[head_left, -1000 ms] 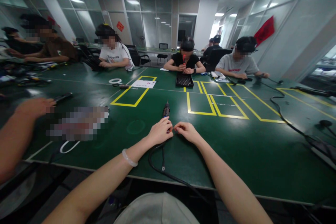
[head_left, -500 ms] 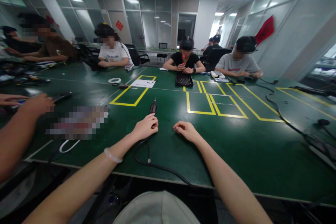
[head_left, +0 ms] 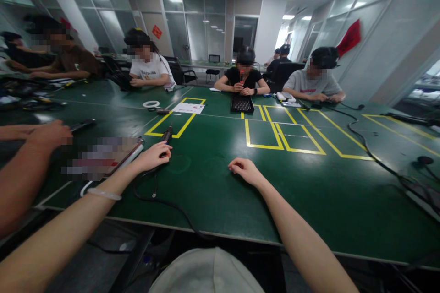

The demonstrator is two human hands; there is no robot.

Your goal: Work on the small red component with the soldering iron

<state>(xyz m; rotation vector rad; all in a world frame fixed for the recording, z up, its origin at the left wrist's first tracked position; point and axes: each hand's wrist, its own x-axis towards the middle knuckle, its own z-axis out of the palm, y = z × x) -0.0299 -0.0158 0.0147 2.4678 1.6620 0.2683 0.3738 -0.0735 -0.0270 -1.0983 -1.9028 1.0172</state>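
The left hand [head_left: 153, 155] is closed around the rear of a black pen-shaped corded power tool [head_left: 167, 134], with its tip pointed safely away from the body, close to the dark green surface [head_left: 213, 192]. The right hand [head_left: 244, 170] is rested empty, fingers loosely curled, well apart from the tool

A slim black pen-shaped power tool [head_left: 167, 135] lies low and tilted over the green surface [head_left: 213, 192], its tip pointing away at the corner of a yellow tape rectangle [head_left: 175, 124]. The left hand [head_left: 153, 156] grips its rear end. Its black cable [head_left: 161, 201] curls back over the near edge.
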